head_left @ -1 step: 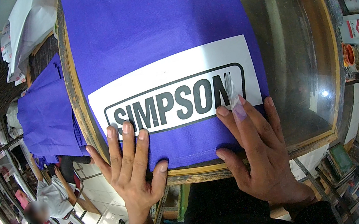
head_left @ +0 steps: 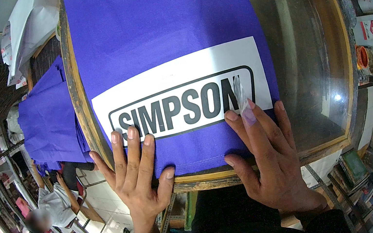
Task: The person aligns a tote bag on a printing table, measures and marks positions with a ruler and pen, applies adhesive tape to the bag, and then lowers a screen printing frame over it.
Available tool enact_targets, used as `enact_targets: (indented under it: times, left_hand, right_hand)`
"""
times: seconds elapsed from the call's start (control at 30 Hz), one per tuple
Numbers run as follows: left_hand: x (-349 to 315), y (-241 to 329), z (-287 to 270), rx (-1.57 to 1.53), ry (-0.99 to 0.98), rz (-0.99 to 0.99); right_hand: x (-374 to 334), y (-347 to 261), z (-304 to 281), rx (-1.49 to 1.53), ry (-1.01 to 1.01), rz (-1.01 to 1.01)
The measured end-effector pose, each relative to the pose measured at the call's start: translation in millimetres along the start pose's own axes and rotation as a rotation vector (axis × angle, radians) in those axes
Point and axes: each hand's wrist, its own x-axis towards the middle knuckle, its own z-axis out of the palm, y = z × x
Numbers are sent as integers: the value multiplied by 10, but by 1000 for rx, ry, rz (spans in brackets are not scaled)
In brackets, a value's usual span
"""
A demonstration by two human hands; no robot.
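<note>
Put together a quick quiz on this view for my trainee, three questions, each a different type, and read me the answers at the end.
1. True or false: the white sheet lies on the purple cloth.

2. Pick one. Seen from the person, where is the purple pile relative to the tabletop?
A) to its left
B) to its right
C) on its bare right part

3. Short answer: which hand touches the clear film?

Key:
1. True.
2. A.
3. The right hand; the left hand has fingertips on the lower left of the sheet, away from the film.
</note>
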Motion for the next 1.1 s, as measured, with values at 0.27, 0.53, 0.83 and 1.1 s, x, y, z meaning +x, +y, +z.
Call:
enact_targets:
  times: [0.27,0.53,0.83,1.1]
  left_hand:
    - [3,3,-3,-1,3,0]
    - [2,1,1,-1,3,-1]
    - [34,3,-37,5,-21,12]
    - [61,11,-73,-18,-3,56]
  right_hand:
    - [3,-3,-7,-14,-33,19]
    - [5,-6,-14,-15,-40,18]
    - [40,-29,-61,-18,-86,50]
    - [72,-74,-103,-66,-41,58]
